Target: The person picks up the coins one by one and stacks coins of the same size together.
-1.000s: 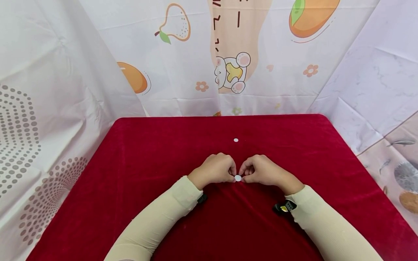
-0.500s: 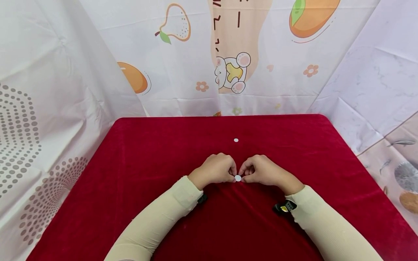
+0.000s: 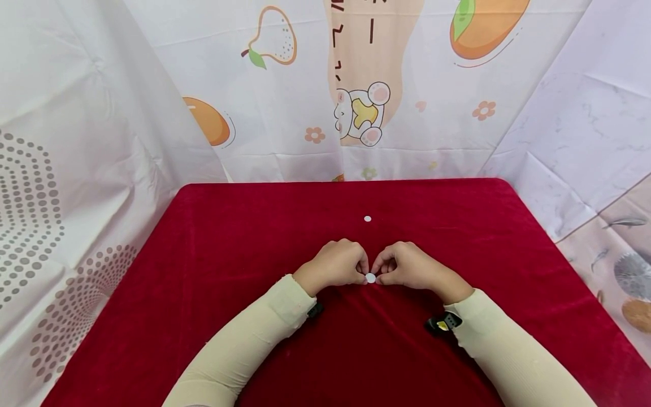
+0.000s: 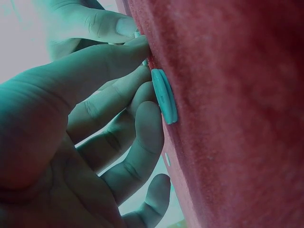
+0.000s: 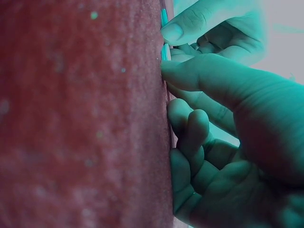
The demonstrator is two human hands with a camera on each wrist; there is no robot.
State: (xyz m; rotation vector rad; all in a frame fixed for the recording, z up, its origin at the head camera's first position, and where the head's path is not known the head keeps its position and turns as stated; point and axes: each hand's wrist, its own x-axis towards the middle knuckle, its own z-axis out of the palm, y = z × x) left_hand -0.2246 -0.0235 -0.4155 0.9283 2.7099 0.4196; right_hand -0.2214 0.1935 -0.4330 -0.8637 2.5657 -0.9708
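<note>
Between my two hands a small white disc (image 3: 370, 278) lies flat, close to the red cloth. My left hand (image 3: 337, 263) pinches its left edge with thumb and forefinger. On the opposite edge, the thumb and forefinger of my right hand (image 3: 413, 267) do the same. The remaining fingers of both hands are curled inward. In the left wrist view a second disc (image 4: 164, 96), with a grooved rim, shows beside the left fingers; from above, the left hand mostly hides it. The right wrist view shows a sliver of the pinched disc (image 5: 165, 52) between the two thumbs.
Farther back on the red cloth (image 3: 264, 226) lies another small white disc (image 3: 368, 219). The cloth covers the whole table. A printed curtain (image 3: 290, 113) hangs behind the table's far edge, with more curtains at both sides. A dark wrist camera (image 3: 443, 323) sits at the right cuff.
</note>
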